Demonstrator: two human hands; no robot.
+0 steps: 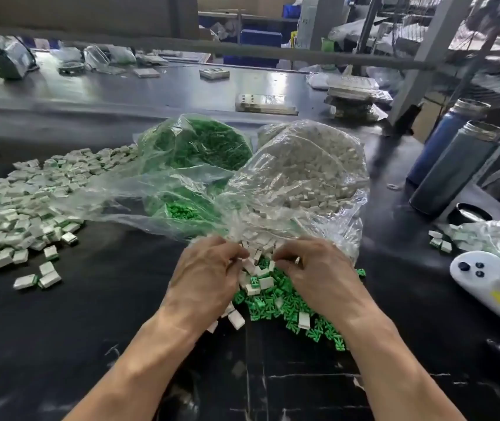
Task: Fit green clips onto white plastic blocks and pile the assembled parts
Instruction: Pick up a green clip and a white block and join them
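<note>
Left hand [204, 276], right hand [315, 268] fingers curled, pinching white blocks [260, 273] over green clips [273, 302].

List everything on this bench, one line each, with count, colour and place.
Assembled parts pile: many, white with green, left.
Bag of green clips: one, clear, centre back.
Bag of white blocks: one, clear, centre right.
Loose clips and blocks: many, green and white, centre front.
Flasks: two, blue and grey, right.
Controller: one, white, right edge.
Bag of parts: one, clear, far right.
Table: one, black.
Left hand: fingers curled into the loose parts.
Right hand: likewise.
</note>
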